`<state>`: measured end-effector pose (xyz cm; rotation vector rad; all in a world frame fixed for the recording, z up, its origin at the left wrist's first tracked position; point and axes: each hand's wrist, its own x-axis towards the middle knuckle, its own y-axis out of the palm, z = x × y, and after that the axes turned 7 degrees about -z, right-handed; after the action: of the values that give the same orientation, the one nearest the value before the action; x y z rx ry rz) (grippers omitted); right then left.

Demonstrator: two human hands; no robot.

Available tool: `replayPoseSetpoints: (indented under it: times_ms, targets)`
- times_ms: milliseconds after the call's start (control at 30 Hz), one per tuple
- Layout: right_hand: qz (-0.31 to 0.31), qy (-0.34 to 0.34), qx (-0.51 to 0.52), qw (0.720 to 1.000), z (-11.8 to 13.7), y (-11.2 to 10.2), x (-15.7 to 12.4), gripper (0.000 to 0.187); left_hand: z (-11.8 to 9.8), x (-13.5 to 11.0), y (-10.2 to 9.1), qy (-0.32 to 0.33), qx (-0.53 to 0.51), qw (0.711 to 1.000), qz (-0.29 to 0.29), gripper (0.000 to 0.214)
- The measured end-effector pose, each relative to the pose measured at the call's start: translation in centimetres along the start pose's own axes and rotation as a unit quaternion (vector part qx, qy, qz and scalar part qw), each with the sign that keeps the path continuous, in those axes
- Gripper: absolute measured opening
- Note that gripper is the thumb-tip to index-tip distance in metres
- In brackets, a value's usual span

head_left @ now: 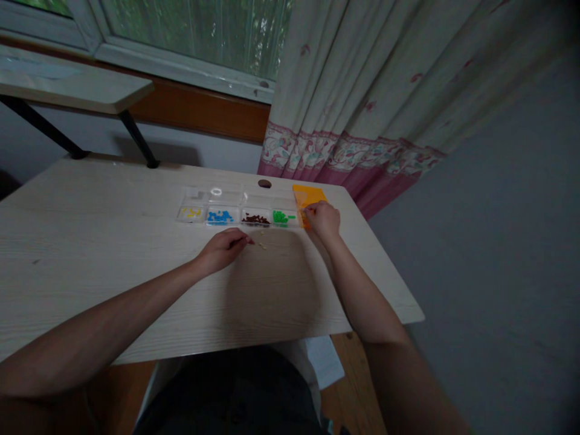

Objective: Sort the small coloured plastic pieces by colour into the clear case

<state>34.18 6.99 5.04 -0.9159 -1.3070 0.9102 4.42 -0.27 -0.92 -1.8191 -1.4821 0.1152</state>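
Curling left hand (223, 246) and right hand (325, 220), we couldn't tell on what; table (113, 241) stretched wide leftward; one box (226, 198) held four piles (256, 220).

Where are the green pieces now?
Near the middle of the head view, the green pieces sit in the clear tray, between the brown pieces on their left and the orange sheet on their right.

We see a pale, wood-grained worktop (90, 229) carrying a clear divided box (237, 215). At the box's right end lies an orange sheet (310, 194). In front of the box we find a few small pale pieces (263, 245). A round dark hole (264, 183) opens behind the box; behind and left of the box stand two black shelf legs (138, 139).
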Motion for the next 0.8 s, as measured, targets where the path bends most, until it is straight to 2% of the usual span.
replayPoseSetpoints:
  times_ms: [200, 533, 633, 800]
  targets:
    - [0.014, 0.055, -0.017, 0.998, -1.9, 0.5, -0.3, 0.035, -0.2, 0.0, -0.2, -0.003, -0.004, 1.0, 0.003, 0.033]
    - [0.021, 0.053, -0.026, 0.998, -1.7, 0.1, -0.4, 0.039, -0.8, 0.1, -0.4, 0.0, -0.011, 1.0, 0.008, 0.032]
    - [0.003, 0.047, -0.015, 0.999, -1.6, -0.2, -0.4, 0.039, -1.0, 0.0, -0.4, 0.028, 0.013, 0.999, 0.023, 0.034]
    - [-0.033, 0.007, 0.036, 0.999, -0.4, -0.7, -1.0, 0.038, -0.8, -0.2, 0.3, 0.099, 0.108, 0.987, 0.068, 0.044]
